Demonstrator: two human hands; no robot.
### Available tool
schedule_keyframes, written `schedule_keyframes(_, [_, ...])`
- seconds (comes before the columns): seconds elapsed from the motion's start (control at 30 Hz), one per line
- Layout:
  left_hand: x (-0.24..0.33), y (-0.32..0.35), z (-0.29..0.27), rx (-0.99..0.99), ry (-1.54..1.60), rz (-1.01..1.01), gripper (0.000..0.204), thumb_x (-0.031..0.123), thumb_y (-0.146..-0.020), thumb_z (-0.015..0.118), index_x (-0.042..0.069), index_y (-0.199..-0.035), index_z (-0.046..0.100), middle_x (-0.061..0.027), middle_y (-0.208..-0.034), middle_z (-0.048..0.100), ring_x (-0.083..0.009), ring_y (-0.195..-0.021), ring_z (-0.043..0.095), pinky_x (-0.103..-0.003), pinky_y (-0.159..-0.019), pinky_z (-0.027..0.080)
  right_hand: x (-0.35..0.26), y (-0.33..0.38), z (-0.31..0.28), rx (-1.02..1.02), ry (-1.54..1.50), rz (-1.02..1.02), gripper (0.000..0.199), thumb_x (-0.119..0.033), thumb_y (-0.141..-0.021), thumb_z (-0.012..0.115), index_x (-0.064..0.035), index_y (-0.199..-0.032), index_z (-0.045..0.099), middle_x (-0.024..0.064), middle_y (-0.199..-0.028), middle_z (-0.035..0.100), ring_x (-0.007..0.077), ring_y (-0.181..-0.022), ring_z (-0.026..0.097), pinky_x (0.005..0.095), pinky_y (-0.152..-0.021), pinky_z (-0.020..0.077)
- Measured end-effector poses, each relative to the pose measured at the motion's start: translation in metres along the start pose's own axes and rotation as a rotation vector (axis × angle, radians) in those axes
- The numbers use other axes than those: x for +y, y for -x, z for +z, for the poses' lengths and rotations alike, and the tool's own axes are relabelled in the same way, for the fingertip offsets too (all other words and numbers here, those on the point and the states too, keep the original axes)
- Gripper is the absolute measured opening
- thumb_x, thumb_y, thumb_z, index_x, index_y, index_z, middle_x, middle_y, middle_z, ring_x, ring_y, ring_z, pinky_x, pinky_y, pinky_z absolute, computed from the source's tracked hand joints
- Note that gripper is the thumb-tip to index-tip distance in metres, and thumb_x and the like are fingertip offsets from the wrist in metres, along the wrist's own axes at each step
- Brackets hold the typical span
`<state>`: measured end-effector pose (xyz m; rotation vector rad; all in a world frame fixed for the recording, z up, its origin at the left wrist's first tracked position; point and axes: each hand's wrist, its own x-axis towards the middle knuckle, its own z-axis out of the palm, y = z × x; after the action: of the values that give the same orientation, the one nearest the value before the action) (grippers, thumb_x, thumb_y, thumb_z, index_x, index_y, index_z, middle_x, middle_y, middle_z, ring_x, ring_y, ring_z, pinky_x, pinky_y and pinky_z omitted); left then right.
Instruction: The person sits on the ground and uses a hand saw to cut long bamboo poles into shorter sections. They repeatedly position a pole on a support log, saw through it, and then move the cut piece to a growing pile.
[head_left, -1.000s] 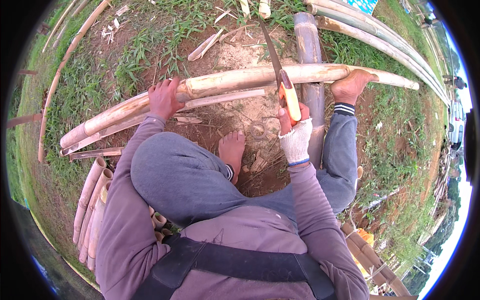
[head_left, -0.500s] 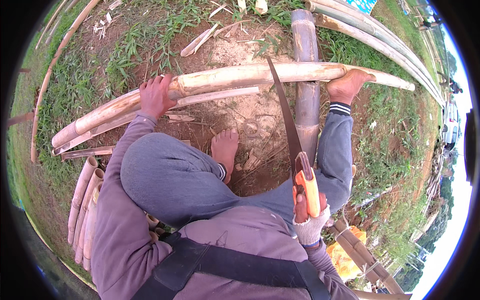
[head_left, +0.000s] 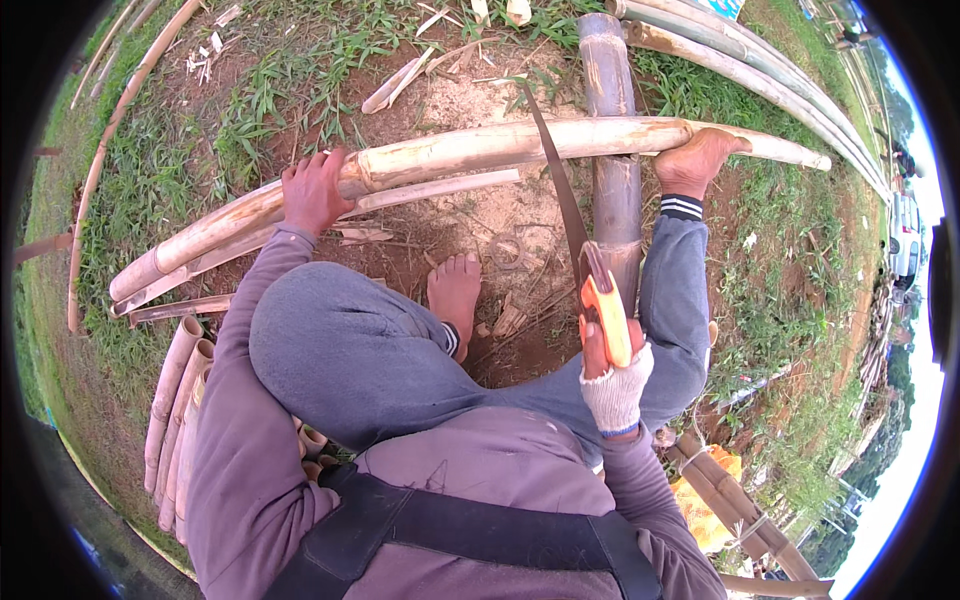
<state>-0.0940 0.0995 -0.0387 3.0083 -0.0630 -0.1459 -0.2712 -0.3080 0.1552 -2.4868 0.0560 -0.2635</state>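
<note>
A long pale bamboo pole (head_left: 450,155) lies crosswise over a thick grey bamboo post (head_left: 613,190). My bare left hand (head_left: 314,190) is wrapped around the pole left of its middle. In a fingerless knitted glove, my right hand (head_left: 612,375) grips the orange handle of a handsaw (head_left: 562,200). Its dark blade slants up and away across the pole, just left of the post, with the tip past the pole's far side. My right foot (head_left: 698,160) presses on the pole right of the post. The bare left foot (head_left: 455,300) rests on the ground.
Below the pole lies a split bamboo length (head_left: 440,190). Cut bamboo tubes (head_left: 178,400) stack at my left. More long poles (head_left: 740,85) lie at the far right. Sawdust (head_left: 480,110) covers the soil near the post. An orange bag (head_left: 708,500) sits by tied bamboo at lower right.
My right hand and the saw have moved forward, away from me, so the blade reaches farther past the pole. My left hand keeps its hold on the pole.
</note>
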Motion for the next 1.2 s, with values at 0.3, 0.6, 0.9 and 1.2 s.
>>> schedule_keyframes(0.3, [-0.001,-0.006,0.004,0.065,-0.023,-0.019,0.089,0.038,-0.066,0.096,0.022,-0.144,0.057,-0.0086,-0.126,0.069,-0.0329,-0.123,0.066,-0.053,-0.108,0.045,0.045,-0.142,0.111,0.120,-0.088,-0.152,0.019,-0.014,-0.098,0.076,0.0011,-0.097,0.065,0.0156,-0.078,0.063,0.0285,-0.069,0.063,0.0406,-0.066,0.0501])
schedule_keyframes(0.6, [-0.019,0.016,-0.003,0.042,-0.066,-0.090,0.090,0.037,-0.066,0.096,0.022,-0.146,0.057,-0.0075,-0.127,0.068,-0.0310,-0.124,0.065,-0.051,-0.108,0.044,0.020,-0.002,0.026,-0.041,-0.285,0.156,0.017,-0.012,-0.101,0.071,0.0015,-0.098,0.061,0.0067,-0.069,0.063,0.0141,-0.053,0.062,0.0311,-0.051,0.0477])
schedule_keyframes(0.9, [-0.002,0.002,-0.008,0.005,-0.052,-0.082,0.084,0.036,-0.068,0.094,0.018,-0.142,0.059,-0.0086,-0.127,0.068,-0.0330,-0.125,0.064,-0.053,-0.108,0.045,0.032,-0.131,0.105,0.051,-0.225,-0.067,0.017,-0.011,-0.095,0.077,0.0012,-0.098,0.066,0.0166,-0.076,0.062,0.0329,-0.064,0.060,0.0448,-0.063,0.0482])
schedule_keyframes(1.2, [-0.016,0.007,-0.002,0.062,-0.027,-0.066,0.082,0.036,-0.067,0.096,0.021,-0.139,0.059,-0.0087,-0.125,0.070,-0.0346,-0.123,0.065,-0.055,-0.104,0.046,0.030,0.041,0.001,-0.094,-0.211,0.217,0.017,-0.014,-0.100,0.072,-0.0004,-0.094,0.063,0.0101,-0.075,0.067,0.0236,-0.066,0.068,0.0353,-0.059,0.0499])
